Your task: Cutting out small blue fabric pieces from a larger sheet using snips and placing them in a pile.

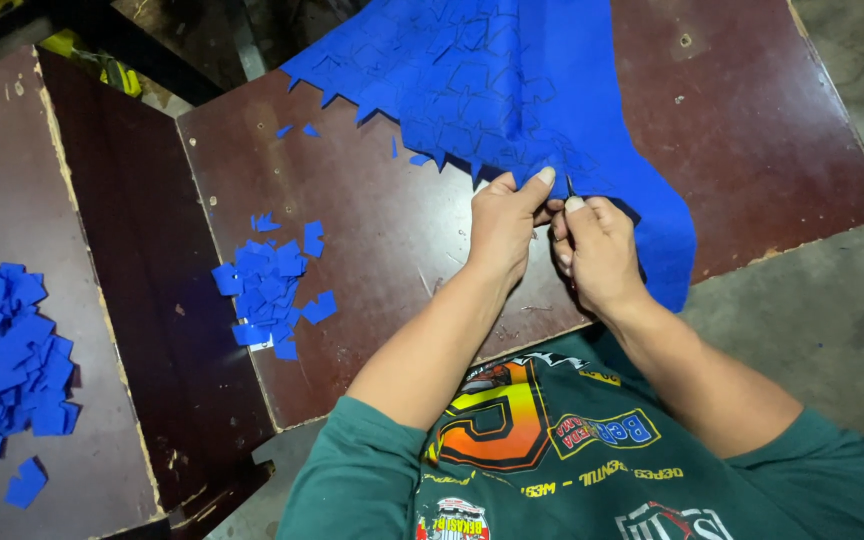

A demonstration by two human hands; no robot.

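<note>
While the green printed shirt is filling the bottom of the frame, the person's two forearms are reaching up from it toward the middle of the picture, where both hands are meeting at the lower edge of a large blue sheet. The left hand is pinching that edge between thumb and fingertips, its fingers closed on the material. The right hand is lying just beside it, touching it, curled tight around a thin dark tool whose tip is showing only as a sliver between the two thumbs; what kind of tool it is cannot be told. The blue sheet is lying on the dark brown bench, spreading from the hands up to the top centre of the frame and hanging down past the bench edge at the right, and its surface is scored into many small squarish flaps with a jagged left border. To the left of the hands, a small heap of blue cut pieces is resting on the bench, well apart from the sheet. Farther left, on a second brown board, a bigger pile of blue pieces is sitting near the left edge. Grey floor is showing at the right.
</note>
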